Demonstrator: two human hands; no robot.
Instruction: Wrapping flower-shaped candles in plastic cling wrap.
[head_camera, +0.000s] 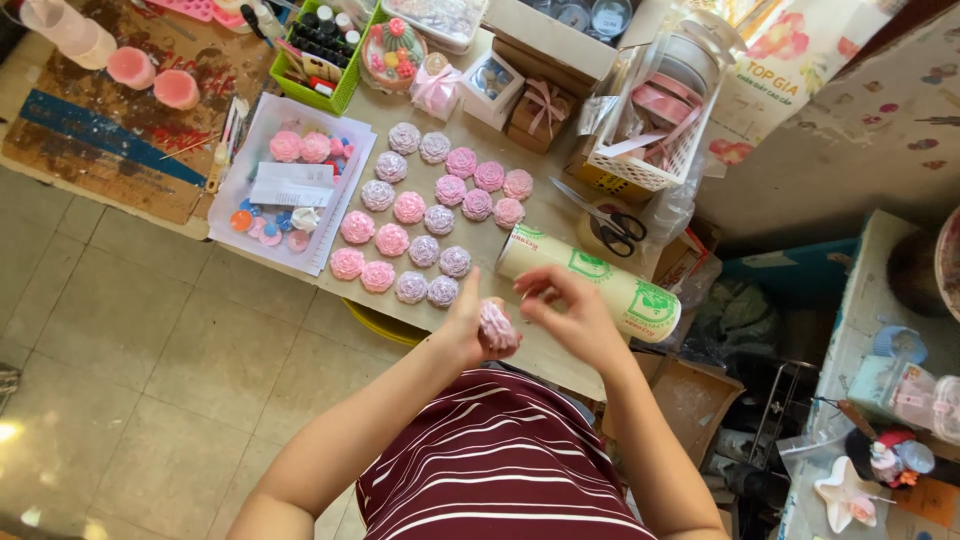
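Observation:
My left hand (466, 328) holds a small pink-lilac flower-shaped piece (496, 328) wrapped in clear film, just above the table's near edge. My right hand (566, 312) is beside it, fingers pinching at the film on the piece's top. Just behind my hands lies a roll of cling film (590, 278) in a cream and green box. On the table (480, 240) to the left, several pink and lilac flower-shaped pieces (425, 205) lie in rows.
Black scissors (605, 222) lie by a tape roll. A white wire basket (655, 110) holds ribbons. Small gift boxes (520, 100), a green bin of bottles (320, 50) and a white sheet with pink pieces (290, 180) sit farther back. Tiled floor lies left; a cluttered shelf stands right.

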